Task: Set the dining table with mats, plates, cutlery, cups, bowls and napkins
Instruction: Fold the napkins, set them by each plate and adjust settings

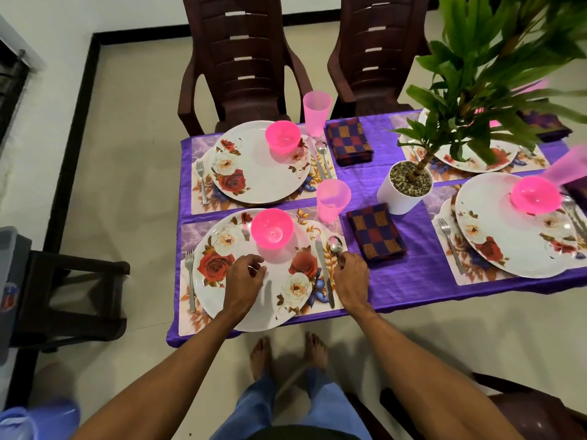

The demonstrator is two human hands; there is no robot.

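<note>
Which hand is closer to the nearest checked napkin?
Right. The right hand, gripping a spoon, is just left of the napkin; the left hand is farther left, over the plate.

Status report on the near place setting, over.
Left hand loosely curled on round floral white plate. Right hand gripping steel spoon by handle, beside steel table knife. Nothing blocking.

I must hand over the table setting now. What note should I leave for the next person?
Left hand: over the near plate, fingers curled, holding nothing.
Right hand: grips the spoon beside the knife.
Done here: mat, fork, pink bowl, cup, napkin.
Left: set the spoon down; check the far right place, partly hidden by the plant.
</note>
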